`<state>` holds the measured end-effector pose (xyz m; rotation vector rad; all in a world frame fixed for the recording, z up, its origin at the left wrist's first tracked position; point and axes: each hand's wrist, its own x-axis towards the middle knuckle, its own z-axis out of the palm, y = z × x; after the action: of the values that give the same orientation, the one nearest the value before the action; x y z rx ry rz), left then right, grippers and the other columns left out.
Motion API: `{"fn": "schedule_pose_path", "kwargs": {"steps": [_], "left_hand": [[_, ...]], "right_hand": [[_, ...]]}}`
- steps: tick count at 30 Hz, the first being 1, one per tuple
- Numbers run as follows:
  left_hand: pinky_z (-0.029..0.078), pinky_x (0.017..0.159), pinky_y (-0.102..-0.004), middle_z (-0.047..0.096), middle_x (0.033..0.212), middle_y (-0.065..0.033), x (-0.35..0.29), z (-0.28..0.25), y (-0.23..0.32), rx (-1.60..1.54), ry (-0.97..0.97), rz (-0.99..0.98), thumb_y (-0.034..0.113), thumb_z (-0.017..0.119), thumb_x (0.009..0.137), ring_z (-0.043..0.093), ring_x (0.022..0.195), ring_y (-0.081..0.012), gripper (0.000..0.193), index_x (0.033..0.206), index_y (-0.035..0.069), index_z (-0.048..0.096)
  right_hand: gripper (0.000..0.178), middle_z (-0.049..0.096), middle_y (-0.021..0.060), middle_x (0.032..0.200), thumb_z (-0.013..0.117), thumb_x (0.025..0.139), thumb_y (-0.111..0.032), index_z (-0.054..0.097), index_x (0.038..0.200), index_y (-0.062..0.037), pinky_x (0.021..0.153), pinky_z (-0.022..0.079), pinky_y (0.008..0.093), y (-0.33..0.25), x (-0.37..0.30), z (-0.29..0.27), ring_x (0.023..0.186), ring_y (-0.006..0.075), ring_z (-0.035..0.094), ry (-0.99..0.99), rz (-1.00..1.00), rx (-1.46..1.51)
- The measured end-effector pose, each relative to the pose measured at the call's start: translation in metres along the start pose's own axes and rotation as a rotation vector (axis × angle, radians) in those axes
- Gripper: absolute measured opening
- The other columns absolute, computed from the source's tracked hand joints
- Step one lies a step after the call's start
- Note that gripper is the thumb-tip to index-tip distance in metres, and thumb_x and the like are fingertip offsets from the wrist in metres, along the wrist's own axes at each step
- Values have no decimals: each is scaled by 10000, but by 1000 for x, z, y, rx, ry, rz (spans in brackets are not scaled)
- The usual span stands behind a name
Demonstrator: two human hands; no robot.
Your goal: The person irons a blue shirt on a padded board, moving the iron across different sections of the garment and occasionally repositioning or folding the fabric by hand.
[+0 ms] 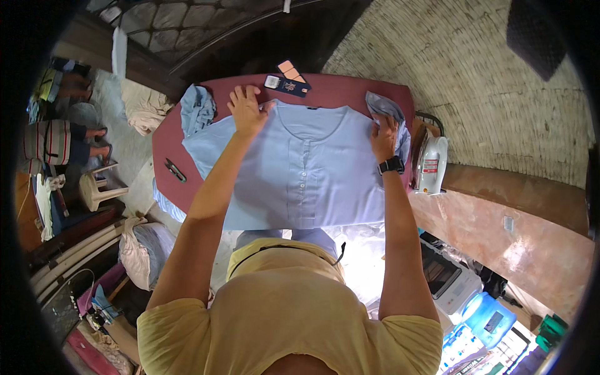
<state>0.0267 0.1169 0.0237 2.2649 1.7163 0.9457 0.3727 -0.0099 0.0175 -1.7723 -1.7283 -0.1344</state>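
Note:
A light blue blouse (262,181) with a round neckline and a short buttoned front is spread over a maroon padded board (172,140). My left hand (249,112) rests by the neckline at the blouse's left shoulder, fingers spread. On the right shoulder, beside the bunched right sleeve (387,106), lies my right hand (384,137), its fingers apart on the cloth. A dark watch circles my right wrist. The left sleeve (197,109) is crumpled near the board's far left. Beyond the neckline lie a dark tag (287,85) and a peach-coloured card (290,70).
Small thread snips (175,170) lie on the board's left side. A white iron (431,165) stands off its right edge. To the left are a stool (100,187), cloth heaps (144,106) and a seated person's legs (94,140). A blue water container (490,319) stands lower right.

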Motion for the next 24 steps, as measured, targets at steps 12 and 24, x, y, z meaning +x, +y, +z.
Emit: {"fn": "schedule_pose_path", "kwargs": {"steps": [12, 24], "left_hand": [[378, 1056, -413, 509, 1357, -92, -47, 79, 132, -240, -390, 633, 195, 633, 903, 472, 1237, -287, 444, 1303, 31, 530], [512, 793, -379, 650, 922, -80, 26, 128, 142, -463, -581, 200, 116, 806, 682, 639, 904, -257, 248, 896, 83, 684]], "right_hand": [[477, 607, 175, 1010, 541, 944, -511, 620, 1108, -70, 807, 474, 500, 82, -40, -111, 935, 385, 582, 222, 596, -785], [602, 706, 226, 859, 626, 908, -533, 662, 905, 68, 730, 518, 432, 113, -41, -206, 786, 345, 690, 109, 875, -201]]}}
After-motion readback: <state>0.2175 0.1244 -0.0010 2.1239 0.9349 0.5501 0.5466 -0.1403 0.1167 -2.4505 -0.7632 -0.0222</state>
